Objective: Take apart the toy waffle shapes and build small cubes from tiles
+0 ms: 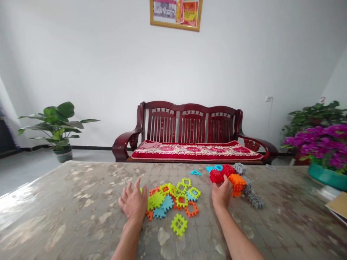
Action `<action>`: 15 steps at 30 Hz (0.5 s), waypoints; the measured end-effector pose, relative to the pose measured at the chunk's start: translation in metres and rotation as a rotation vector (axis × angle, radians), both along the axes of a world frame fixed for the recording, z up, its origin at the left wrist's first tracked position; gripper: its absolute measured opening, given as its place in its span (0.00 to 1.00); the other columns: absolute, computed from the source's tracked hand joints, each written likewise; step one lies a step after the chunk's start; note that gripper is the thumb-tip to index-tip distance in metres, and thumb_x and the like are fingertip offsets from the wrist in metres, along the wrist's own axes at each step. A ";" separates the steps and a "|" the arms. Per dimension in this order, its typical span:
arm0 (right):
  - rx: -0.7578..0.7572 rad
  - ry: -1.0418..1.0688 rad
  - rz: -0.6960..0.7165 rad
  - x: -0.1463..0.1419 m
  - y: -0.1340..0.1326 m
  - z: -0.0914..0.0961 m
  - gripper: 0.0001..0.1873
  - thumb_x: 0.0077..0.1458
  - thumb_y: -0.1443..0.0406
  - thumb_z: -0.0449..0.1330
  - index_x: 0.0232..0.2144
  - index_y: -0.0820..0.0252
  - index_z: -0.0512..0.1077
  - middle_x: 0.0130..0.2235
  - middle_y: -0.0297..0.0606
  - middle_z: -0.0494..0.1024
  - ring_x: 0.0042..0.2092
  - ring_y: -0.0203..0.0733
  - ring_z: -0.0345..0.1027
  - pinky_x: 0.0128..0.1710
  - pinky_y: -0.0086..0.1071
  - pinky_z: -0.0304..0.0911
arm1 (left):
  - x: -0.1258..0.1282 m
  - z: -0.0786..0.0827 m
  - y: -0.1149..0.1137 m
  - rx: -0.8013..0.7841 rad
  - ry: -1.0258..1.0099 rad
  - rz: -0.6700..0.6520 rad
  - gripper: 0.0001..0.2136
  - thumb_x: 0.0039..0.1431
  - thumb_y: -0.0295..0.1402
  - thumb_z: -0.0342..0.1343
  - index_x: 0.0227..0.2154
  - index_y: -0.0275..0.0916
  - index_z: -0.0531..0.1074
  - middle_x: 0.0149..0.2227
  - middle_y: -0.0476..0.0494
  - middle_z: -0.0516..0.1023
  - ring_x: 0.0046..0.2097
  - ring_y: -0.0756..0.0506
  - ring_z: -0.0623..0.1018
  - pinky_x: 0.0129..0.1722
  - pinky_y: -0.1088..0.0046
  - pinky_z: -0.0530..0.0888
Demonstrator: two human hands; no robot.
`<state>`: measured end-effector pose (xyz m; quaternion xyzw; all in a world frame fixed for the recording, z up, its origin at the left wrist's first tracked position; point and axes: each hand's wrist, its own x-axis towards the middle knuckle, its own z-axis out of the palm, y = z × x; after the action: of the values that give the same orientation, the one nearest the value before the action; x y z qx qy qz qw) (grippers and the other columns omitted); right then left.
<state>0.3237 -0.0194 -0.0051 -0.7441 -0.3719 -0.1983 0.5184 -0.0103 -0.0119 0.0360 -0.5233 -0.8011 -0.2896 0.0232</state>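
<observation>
My left hand (133,202) is open with its fingers spread, at the left side of a loose pile of interlocking plastic building pieces. In the pile are solid green pieces (155,200), blue pieces (167,203) and orange frame-shaped pieces (192,209). One green window-shaped piece (179,224) lies apart, nearer to me. My right hand (222,195) has thumb and forefinger around the near side of a stack of red pieces (216,176); its other fingers are mostly hidden. Right beside it sits an orange stack (237,183).
Grey pieces (255,201) lie right of the orange stack, and light-blue pieces (218,168) behind the red ones. A small blue triangular piece (195,172) lies farther back. Purple flowers in a teal pot (328,176) stand at right. Beyond the table (89,202) is a wooden bench (189,122).
</observation>
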 end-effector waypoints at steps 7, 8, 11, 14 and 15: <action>-0.165 -0.235 0.097 0.005 0.006 0.013 0.29 0.53 0.65 0.53 0.58 0.65 0.60 0.54 0.53 0.68 0.54 0.54 0.60 0.53 0.44 0.57 | 0.002 -0.008 0.005 -0.137 0.026 -0.188 0.21 0.65 0.40 0.42 0.58 0.46 0.68 0.60 0.40 0.70 0.60 0.39 0.69 0.61 0.55 0.58; -0.211 -0.260 0.095 0.003 0.007 0.015 0.30 0.53 0.65 0.54 0.59 0.64 0.60 0.55 0.52 0.67 0.55 0.54 0.60 0.53 0.44 0.57 | 0.002 -0.009 0.005 -0.133 0.027 -0.212 0.21 0.65 0.40 0.42 0.57 0.46 0.68 0.59 0.41 0.71 0.60 0.38 0.68 0.61 0.55 0.58; -0.356 -0.281 0.012 -0.002 0.009 0.020 0.32 0.54 0.63 0.56 0.60 0.64 0.58 0.58 0.53 0.65 0.56 0.57 0.59 0.51 0.44 0.58 | 0.002 -0.011 0.006 -0.106 0.028 -0.259 0.20 0.65 0.40 0.42 0.56 0.45 0.70 0.57 0.40 0.73 0.59 0.38 0.70 0.59 0.55 0.60; -0.444 -0.261 -0.060 -0.001 0.012 0.024 0.33 0.54 0.62 0.57 0.61 0.65 0.58 0.59 0.56 0.63 0.56 0.60 0.59 0.48 0.45 0.60 | 0.002 -0.012 0.006 -0.086 0.027 -0.272 0.20 0.64 0.39 0.44 0.54 0.44 0.71 0.56 0.39 0.74 0.57 0.38 0.71 0.58 0.56 0.62; -0.456 -0.251 -0.070 0.000 0.013 0.025 0.33 0.54 0.62 0.57 0.61 0.64 0.58 0.59 0.57 0.63 0.55 0.60 0.60 0.47 0.45 0.60 | 0.002 -0.012 0.006 -0.083 0.025 -0.274 0.19 0.64 0.38 0.45 0.54 0.44 0.72 0.56 0.39 0.74 0.57 0.38 0.71 0.58 0.56 0.62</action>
<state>0.3234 -0.0066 0.0201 -0.8237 -0.4424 -0.2177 0.2800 -0.0081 -0.0057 0.0245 -0.6318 -0.7332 -0.2501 -0.0282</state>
